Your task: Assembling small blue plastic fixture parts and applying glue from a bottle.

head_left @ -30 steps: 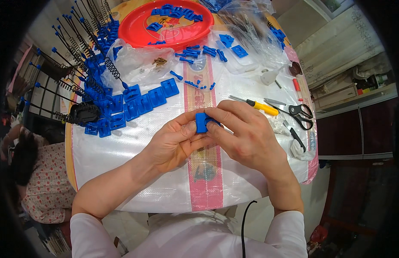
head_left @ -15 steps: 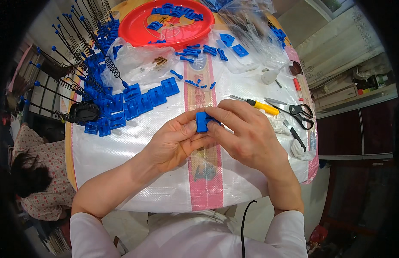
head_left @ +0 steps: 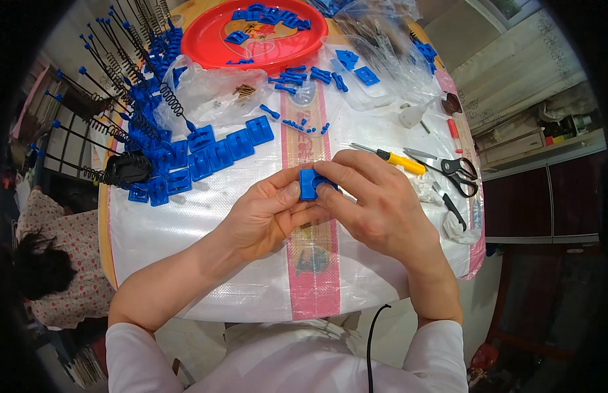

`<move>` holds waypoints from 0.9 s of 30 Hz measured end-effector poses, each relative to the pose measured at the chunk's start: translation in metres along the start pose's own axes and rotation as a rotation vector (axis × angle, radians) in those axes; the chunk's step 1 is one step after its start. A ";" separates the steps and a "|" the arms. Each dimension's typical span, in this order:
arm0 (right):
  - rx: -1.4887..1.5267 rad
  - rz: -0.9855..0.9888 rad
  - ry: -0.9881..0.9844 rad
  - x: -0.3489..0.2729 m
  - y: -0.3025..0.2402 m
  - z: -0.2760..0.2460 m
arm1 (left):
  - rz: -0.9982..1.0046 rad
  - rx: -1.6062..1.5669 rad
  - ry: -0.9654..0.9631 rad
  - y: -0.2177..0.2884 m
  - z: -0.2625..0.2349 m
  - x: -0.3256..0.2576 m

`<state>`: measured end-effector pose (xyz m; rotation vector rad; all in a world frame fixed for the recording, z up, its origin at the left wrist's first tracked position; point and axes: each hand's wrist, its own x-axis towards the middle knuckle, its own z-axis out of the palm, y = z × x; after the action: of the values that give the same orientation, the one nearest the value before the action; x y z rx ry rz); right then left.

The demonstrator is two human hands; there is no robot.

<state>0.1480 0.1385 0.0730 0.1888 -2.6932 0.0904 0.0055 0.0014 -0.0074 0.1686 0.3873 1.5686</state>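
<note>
Between my two hands, over the middle of the table, is a small blue plastic block (head_left: pixel 307 184). My left hand (head_left: pixel 272 208) pinches its left side with thumb and fingers. From the right, my right hand (head_left: pixel 373 203) grips the same block, its fingers hiding the right part. Ahead and to the left lies a row of blue plastic bases (head_left: pixel 220 153). Small blue pegs (head_left: pixel 306 128) and blue plastic stems (head_left: pixel 270 112) are spread just beyond my hands.
At the back stands a red basin (head_left: pixel 192 49) with blue pieces. Blue bases with black springs and rods (head_left: pixel 114 72) crowd the left. On the right lie a yellow-handled screwdriver (head_left: pixel 402 162), black scissors (head_left: pixel 458 175) and a knife (head_left: pixel 452 208). Brass screws (head_left: pixel 244 90) rest on a plastic bag.
Nearly everything is the same. Both hands keep the blue block in place, with only a very slight shift of the view.
</note>
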 end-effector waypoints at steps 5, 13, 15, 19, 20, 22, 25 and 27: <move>-0.011 -0.017 0.002 0.001 -0.001 -0.001 | 0.004 -0.001 -0.003 0.000 -0.001 0.000; -0.017 -0.015 -0.008 0.002 -0.002 -0.001 | 0.000 0.007 -0.002 0.001 0.000 0.000; -0.027 -0.015 -0.015 0.001 -0.002 -0.001 | 0.006 0.005 0.003 0.000 0.001 0.000; -0.019 -0.013 -0.022 0.001 -0.002 -0.002 | 0.011 0.012 0.009 0.001 0.001 0.000; -0.016 -0.013 -0.023 0.001 -0.001 -0.002 | 0.009 0.015 0.012 0.001 0.002 0.000; -0.009 -0.014 -0.023 0.001 -0.001 -0.002 | 0.005 0.023 0.019 0.001 0.004 0.000; -0.006 -0.017 -0.020 0.001 -0.001 -0.002 | 0.006 0.018 0.015 0.000 0.002 0.000; -0.016 -0.018 -0.015 0.001 -0.001 -0.001 | 0.005 0.017 0.016 0.000 0.001 0.000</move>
<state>0.1482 0.1374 0.0744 0.2098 -2.7058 0.0625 0.0056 0.0011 -0.0065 0.1707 0.4130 1.5731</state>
